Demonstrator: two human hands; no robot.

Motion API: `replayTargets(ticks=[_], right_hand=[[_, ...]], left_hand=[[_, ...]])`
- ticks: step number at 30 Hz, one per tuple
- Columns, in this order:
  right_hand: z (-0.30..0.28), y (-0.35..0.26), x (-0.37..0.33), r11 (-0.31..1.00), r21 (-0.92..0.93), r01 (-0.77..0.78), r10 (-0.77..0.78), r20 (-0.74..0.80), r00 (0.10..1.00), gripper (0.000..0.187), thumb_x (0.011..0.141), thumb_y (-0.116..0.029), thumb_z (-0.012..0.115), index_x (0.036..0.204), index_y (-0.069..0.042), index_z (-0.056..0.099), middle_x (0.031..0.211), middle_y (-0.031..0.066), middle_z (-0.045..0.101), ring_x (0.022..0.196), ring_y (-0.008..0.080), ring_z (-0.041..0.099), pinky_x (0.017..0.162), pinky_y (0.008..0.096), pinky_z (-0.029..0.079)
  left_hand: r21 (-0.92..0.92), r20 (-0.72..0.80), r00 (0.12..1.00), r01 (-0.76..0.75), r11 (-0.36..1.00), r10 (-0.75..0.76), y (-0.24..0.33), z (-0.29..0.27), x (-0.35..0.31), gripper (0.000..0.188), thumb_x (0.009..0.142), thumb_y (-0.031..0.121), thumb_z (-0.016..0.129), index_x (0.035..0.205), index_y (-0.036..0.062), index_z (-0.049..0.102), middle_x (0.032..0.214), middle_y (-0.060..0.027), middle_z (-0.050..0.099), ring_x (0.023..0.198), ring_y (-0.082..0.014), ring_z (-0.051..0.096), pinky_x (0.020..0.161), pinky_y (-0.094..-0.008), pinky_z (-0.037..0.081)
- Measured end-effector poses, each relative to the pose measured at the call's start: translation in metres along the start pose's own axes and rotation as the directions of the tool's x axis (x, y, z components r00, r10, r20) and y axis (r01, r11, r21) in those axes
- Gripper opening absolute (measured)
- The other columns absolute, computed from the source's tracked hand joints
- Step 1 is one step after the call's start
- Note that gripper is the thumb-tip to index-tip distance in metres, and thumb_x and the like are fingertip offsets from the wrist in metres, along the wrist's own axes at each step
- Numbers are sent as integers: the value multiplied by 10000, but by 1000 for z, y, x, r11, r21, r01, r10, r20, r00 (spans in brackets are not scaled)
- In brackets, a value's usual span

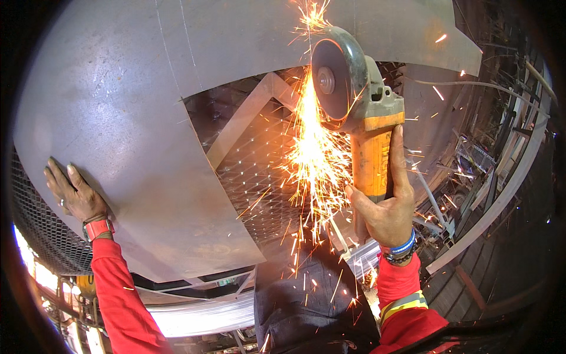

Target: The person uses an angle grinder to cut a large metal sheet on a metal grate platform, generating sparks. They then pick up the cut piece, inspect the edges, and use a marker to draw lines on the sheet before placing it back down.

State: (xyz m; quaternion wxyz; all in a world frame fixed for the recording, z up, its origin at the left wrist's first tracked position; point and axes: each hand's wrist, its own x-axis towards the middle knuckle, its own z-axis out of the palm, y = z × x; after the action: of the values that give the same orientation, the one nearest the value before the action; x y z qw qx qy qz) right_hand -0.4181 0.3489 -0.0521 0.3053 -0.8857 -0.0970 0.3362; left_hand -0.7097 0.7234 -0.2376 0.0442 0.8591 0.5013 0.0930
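My right hand (386,212) is wrapped round the yellow body of an angle grinder (372,156), one finger stretched along its side. The grinder's dark disc (331,79), under a curved guard, meets the edge of a large grey metal sheet (135,112). A bright stream of sparks (312,159) pours down from the disc toward me, and a smaller burst flies up beyond it. On the left, my left hand (76,192) lies flat on the sheet near its edge, fingers spread, holding nothing. Sparks hide part of the cut opening's edge.
Beneath the sheet's cut-out lies expanded metal mesh (265,159) with a flat bar (242,118) across it. More mesh (44,218) curves below the sheet at the left. Long metal strips and scrap (501,189) crowd the right side. Shiny metal (200,315) shows near my legs.
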Motion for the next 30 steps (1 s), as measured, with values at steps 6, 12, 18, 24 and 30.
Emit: replayTargets(ticks=[6,12,18,24,30], right_hand=[[1,-8,3,1000,-3,-17,17,-3,1000,1032,713,44,683,1574,-65,124,1496,148,404,1270,224,511,1043,344,432],[2,-13,5,999,-27,-35,35,-1,999,1022,717,44,673,1573,-60,125,1506,157,387,1298,238,489,1067,354,409],[6,-17,10,1000,-1,-28,28,-9,1000,1027,719,34,675,1574,-57,112,1501,175,381,1320,253,467,1077,354,396],[6,-20,14,999,18,-43,43,-20,999,1016,730,12,680,1571,-45,113,1493,180,382,1321,251,460,1087,351,380],[4,-22,21,998,-59,7,-8,-21,1000,1013,727,14,669,1569,-31,108,1495,176,379,1314,250,462,1079,348,384]], left_hand=[[-9,-3,1000,3,1000,-3,-2,-3,-1,608,1023,532,322,1535,204,323,1599,-137,254,1481,-351,187,1176,-563,105],[41,-10,999,34,999,-34,3,-3,-1,601,1020,538,329,1529,219,336,1598,-114,267,1479,-341,202,1185,-529,120],[17,-38,999,-1,1000,2,-4,1,-2,600,1018,546,318,1525,226,347,1595,-105,277,1473,-342,220,1190,-508,136],[13,-63,997,-45,999,46,-6,3,-1,595,1018,546,322,1522,230,353,1589,-108,291,1462,-352,243,1186,-510,160],[5,-73,996,-58,998,58,-8,3,0,586,1020,539,323,1518,233,361,1581,-106,309,1458,-352,254,1185,-508,166]])
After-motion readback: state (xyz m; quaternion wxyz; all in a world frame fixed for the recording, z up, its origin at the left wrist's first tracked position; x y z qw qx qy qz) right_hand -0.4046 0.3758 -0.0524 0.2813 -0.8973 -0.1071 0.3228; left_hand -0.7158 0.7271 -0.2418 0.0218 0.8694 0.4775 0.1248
